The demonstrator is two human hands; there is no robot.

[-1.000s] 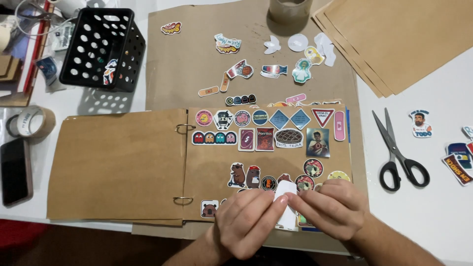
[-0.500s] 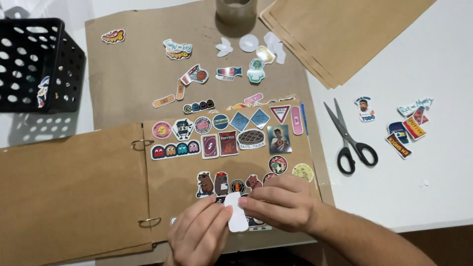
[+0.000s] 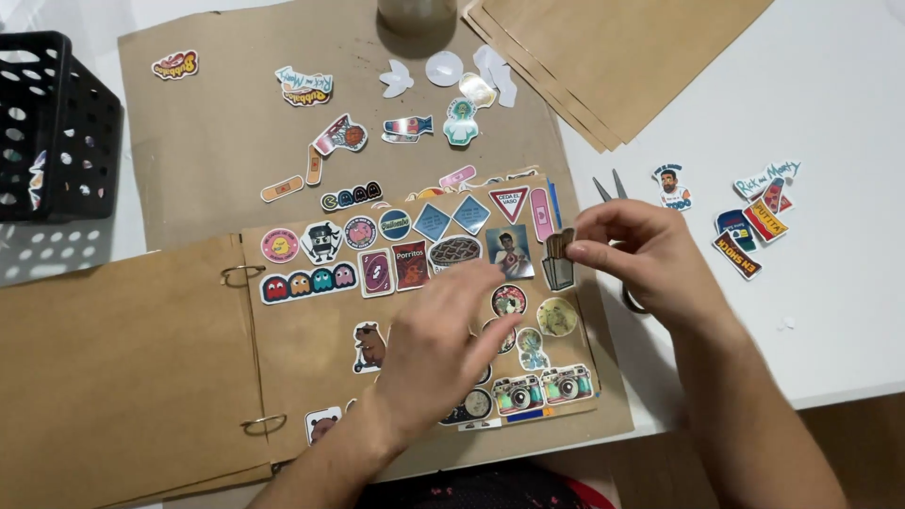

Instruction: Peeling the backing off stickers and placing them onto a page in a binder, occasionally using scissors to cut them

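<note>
- Head camera view, looking straight down at a white table (image 3: pixel 830 320) where a person is filling a brown kraft-paper ring album (image 3: pixel 311 349) with stickers.
- Nearest, the left hand (image 3: pixel 443 344) lies flat on the open right-hand page, fingers spread and holding nothing, pressing over the middle of the page and hiding a few stickers beneath it.
- Just beyond, the right hand (image 3: pixel 641 254) pinches a small dark sticker (image 3: pixel 558 261) shaped like a carton of fries between thumb and fingertips, held upright at the right edge of the page, apparently not yet stuck down.
- The page looks largely filled: a full row across the top, a loose scatter in the middle, two camera stickers (image 3: pixel 542 388) at the lower right. Bare paper remains at the lower left and along the right margin, so there is room for a few more.
- The left-hand page is plain brown paper with no stickers showing.
- Scissors (image 3: pixel 608 193) lie mostly hidden behind the right hand.
- Further off, loose stickers (image 3: pixel 339 137) wait on a brown paper sheet, along with white peeled backings (image 3: pixel 443 68); more loose stickers (image 3: pixel 754 212) sit on the table to the right.
- Farthest, a stack of brown sheets (image 3: pixel 622 47) at the top right, and a black crate (image 3: pixel 52 132) at the left.
</note>
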